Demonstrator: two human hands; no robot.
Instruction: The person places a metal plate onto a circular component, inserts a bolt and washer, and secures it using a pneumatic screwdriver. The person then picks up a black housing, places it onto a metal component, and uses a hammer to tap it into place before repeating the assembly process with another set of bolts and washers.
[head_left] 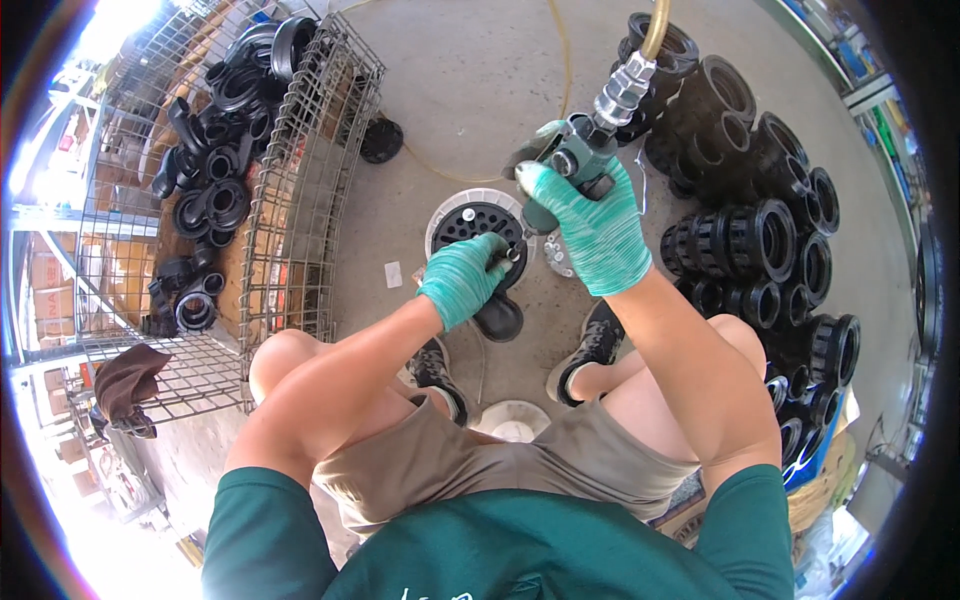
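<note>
My left hand (463, 280), in a green knit glove, is closed at the near right side of a black round rubber part (470, 222) with many holes. A small silver ring (513, 254) shows at its fingertips. The black part lies on top of a white round tub (436, 222), and a black rounded piece (498, 318) juts out below it. My right hand (597, 235), gloved alike, is wrapped round a dark green air tool (585, 150) held above and right of the tub. A silver coupling (622, 92) joins the tool to a yellowish hose (656, 28).
A wire cage (300, 190) on the left holds many black rubber parts (228, 203). Ribbed black rubber sleeves (735, 240) are stacked on the right. Small silver pieces (558, 258) lie beside the tub. A black disc (381, 140) rests near the cage; a brown cloth (132, 380) hangs on it.
</note>
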